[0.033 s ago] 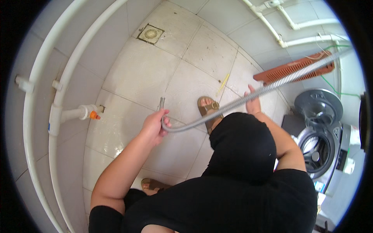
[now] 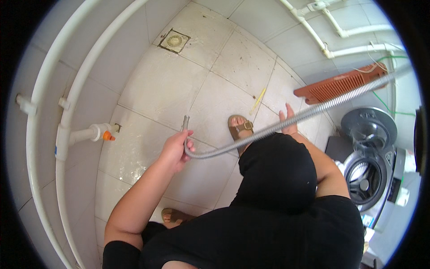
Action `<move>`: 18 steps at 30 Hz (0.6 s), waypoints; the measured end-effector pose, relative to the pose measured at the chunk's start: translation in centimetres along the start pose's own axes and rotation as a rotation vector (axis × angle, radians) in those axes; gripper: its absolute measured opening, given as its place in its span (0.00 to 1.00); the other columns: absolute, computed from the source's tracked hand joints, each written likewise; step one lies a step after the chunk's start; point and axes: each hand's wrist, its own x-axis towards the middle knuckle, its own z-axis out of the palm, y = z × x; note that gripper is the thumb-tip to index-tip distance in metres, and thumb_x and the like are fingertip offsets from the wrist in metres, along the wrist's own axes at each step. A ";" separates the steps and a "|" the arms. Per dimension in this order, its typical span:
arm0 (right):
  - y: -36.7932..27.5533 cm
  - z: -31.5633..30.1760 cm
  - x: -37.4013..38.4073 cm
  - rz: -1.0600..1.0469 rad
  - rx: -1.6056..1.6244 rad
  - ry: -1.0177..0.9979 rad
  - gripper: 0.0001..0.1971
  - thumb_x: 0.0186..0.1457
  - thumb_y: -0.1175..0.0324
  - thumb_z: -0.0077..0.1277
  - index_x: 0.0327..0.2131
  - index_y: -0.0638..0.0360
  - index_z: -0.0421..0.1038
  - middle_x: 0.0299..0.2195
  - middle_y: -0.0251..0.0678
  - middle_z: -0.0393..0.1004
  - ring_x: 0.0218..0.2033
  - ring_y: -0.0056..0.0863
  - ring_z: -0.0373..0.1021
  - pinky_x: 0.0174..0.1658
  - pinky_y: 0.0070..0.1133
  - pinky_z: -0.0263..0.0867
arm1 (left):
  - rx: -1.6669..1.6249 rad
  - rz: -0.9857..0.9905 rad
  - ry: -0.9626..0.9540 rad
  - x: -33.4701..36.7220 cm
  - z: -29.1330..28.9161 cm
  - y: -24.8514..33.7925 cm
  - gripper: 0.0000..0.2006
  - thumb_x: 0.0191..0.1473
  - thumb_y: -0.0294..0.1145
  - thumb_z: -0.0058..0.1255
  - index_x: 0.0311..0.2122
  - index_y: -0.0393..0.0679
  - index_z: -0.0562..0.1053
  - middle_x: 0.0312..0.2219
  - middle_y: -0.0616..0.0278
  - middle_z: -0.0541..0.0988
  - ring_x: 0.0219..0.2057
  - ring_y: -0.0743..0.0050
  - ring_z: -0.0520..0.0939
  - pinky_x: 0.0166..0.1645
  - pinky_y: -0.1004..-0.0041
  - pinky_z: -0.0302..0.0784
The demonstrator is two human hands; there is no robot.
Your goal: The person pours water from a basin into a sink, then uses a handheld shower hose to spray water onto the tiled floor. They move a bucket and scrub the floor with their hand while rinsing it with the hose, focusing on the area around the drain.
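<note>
A silvery corrugated flexible hose (image 2: 262, 133) slants from the upper right down to my left hand (image 2: 175, 150). That hand is closed round the hose near its end, where it bends upward. The smooth metal end fitting (image 2: 186, 122) sticks out above my fingers over the wet tiles. My right hand (image 2: 289, 121) is partly behind the hose, with fingers stretched out; whether its palm touches the hose is hidden. A brown sandal (image 2: 239, 127) on one foot stands below the hose, between my hands.
White pipes (image 2: 67, 114) run along the left wall, with an orange-tipped outlet (image 2: 107, 135). A floor drain (image 2: 174, 41) lies at the far left. A red-brown slatted panel (image 2: 340, 84) leans at right, near an open-doored washing machine (image 2: 365, 177). A yellow strip (image 2: 258, 99) lies on the floor.
The hose has sagged slightly lower between my hands, and its end has tipped a little. My right hand has shifted slightly left; my left hand still grips the hose.
</note>
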 end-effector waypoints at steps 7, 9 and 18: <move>3.0 11.6 9.3 -0.127 -0.043 -0.205 0.44 0.43 0.47 0.46 0.52 0.74 0.40 0.54 0.60 0.38 0.56 0.52 0.36 0.57 0.34 0.35 | 0.046 0.088 0.192 2.1 3.6 3.1 0.14 0.54 0.37 0.33 0.41 0.38 0.61 0.14 0.68 0.63 0.13 0.83 0.64 0.13 0.83 0.52; 3.3 13.4 12.9 -0.137 -0.167 -0.246 0.46 0.43 0.46 0.45 0.53 0.74 0.37 0.54 0.58 0.36 0.57 0.50 0.34 0.57 0.33 0.33 | 0.008 0.100 0.273 3.1 4.6 4.2 0.14 0.53 0.36 0.34 0.41 0.38 0.61 0.13 0.69 0.63 0.13 0.83 0.64 0.13 0.83 0.52; -6.7 21.8 27.2 -0.173 0.011 0.081 0.45 0.40 0.48 0.49 0.50 0.79 0.43 0.54 0.58 0.38 0.57 0.46 0.34 0.58 0.32 0.31 | -0.118 0.008 0.458 5.1 7.5 8.6 0.13 0.53 0.35 0.36 0.38 0.37 0.63 0.12 0.70 0.61 0.12 0.84 0.61 0.14 0.84 0.53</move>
